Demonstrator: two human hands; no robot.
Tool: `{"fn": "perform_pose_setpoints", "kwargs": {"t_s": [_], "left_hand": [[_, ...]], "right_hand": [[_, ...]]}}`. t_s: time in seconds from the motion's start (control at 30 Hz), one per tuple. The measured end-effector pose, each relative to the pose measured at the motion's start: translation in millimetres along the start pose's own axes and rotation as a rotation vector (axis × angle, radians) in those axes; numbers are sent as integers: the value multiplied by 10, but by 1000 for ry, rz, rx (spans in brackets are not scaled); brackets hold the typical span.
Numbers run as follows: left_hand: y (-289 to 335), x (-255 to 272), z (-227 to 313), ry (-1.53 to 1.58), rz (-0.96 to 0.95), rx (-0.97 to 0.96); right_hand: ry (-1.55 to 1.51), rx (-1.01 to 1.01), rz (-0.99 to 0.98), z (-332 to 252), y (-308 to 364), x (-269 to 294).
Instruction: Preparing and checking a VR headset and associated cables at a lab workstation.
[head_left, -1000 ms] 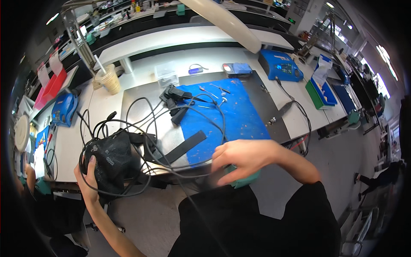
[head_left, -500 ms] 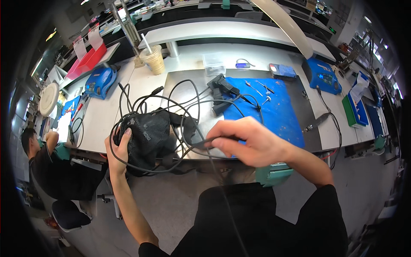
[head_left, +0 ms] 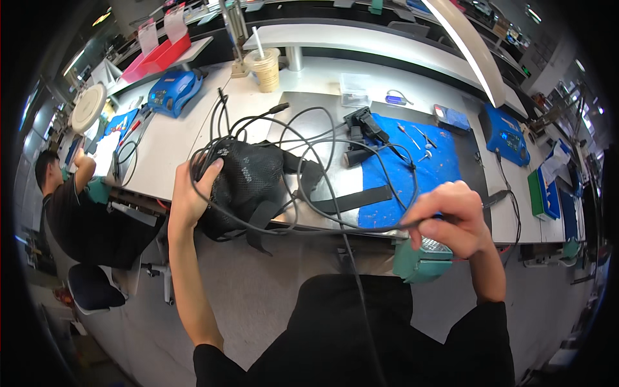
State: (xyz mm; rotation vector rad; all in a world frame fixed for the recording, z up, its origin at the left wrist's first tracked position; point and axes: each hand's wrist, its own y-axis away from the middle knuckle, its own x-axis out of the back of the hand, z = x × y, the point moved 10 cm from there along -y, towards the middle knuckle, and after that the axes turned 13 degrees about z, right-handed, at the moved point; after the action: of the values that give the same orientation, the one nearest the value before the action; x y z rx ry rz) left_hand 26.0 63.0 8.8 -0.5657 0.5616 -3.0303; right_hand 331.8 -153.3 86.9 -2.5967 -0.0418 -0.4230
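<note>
A black mesh bundle with straps (head_left: pixel 248 171) lies at the table's front edge, left of centre. My left hand (head_left: pixel 192 193) is closed on looped black cable at the bundle's left side, thumb on top. From there a length of black cable (head_left: pixel 380 229) runs low across to my right hand (head_left: pixel 451 216), which pinches it with curled fingers beyond the table edge. Other loops arch over the bundle, and one strand hangs down in front of my body. A flat black strap (head_left: pixel 358 198) stretches from the bundle onto the blue mat (head_left: pixel 445 168).
A black bracket-like device (head_left: pixel 364 126) and small metal tools (head_left: pixel 409 137) lie around the mat. Behind stand a drink cup with straw (head_left: pixel 264 72) and a clear box (head_left: pixel 354 90). Blue units (head_left: pixel 173 93) flank the bench. Another person (head_left: pixel 71 193) sits at left.
My right hand has moved right with the cable, drawing it out into a longer stretch. The flat strap now lies extended toward the mat. The whole view has shifted slightly.
</note>
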Motion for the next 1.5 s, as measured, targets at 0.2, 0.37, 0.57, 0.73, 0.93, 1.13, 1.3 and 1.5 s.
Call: {"fn": "perform_pose_setpoints", "kwargs": {"t_s": [0.2,0.37,0.57,0.73,0.93,1.13,1.3,1.5], "left_hand": [[-153,-1,-19,-127,-69,42],[-147,-56,45,-227,-153,166],[-95,-179,-20,-172,-180,200],[-148,-262,-59,-173,-202,156],[-164,-223,-63,-206,-175,124],[-104,-293,158,-462,-166,-4],[-78,-379,154,-439,-276,37],[-72,-410,17,-275,-287,87]], "right_hand": [[8,107,15,-333,167,164],[-98,203,161,-450,238,450],[-235,131,322,-256,302,606],[-395,184,133,-387,311,473],[-234,43,-357,-419,462,36],[-33,-96,-541,-450,650,45],[-76,-148,-616,-259,792,-133],[137,-162,-601,-96,750,-205]]}}
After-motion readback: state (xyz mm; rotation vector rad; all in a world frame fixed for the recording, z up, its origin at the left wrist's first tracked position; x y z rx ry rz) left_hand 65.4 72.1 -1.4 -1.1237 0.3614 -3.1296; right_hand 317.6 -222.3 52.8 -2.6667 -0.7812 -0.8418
